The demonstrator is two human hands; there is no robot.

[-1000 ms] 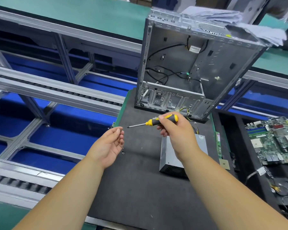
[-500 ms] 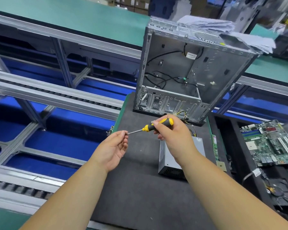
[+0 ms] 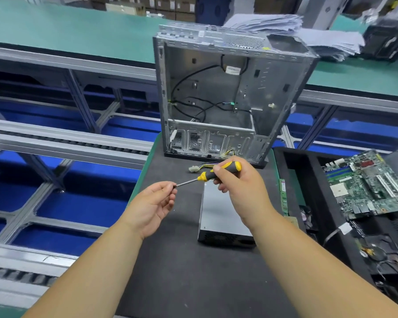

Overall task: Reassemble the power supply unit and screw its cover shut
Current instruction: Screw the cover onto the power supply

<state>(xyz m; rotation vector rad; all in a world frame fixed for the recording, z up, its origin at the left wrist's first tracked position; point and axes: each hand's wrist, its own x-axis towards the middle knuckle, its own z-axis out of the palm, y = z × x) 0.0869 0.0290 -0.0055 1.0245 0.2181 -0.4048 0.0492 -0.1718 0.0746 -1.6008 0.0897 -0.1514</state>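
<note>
The grey power supply unit [image 3: 218,216] lies flat on the black mat [image 3: 184,271], its yellow cable bundle [image 3: 200,168] running toward the case. My right hand [image 3: 239,187] grips the yellow-and-black handle of a screwdriver [image 3: 212,174] above the unit's far end, shaft pointing left. My left hand [image 3: 154,205] hovers over the mat's left edge, thumb and fingertips pinched at the screwdriver's tip. Something small may sit between those fingertips, but it is hidden.
An open, empty metal computer case [image 3: 225,99] stands upright at the back of the mat. A black tray [image 3: 308,180] on the right holds a green motherboard [image 3: 367,184]. A memory stick [image 3: 283,196] lies along the mat's right edge. Conveyor rails [image 3: 62,143] run to the left.
My left hand rose from near the mat and closed its fingertips onto the screwdriver tip. The right hand kept hold of the handle with little movement.
</note>
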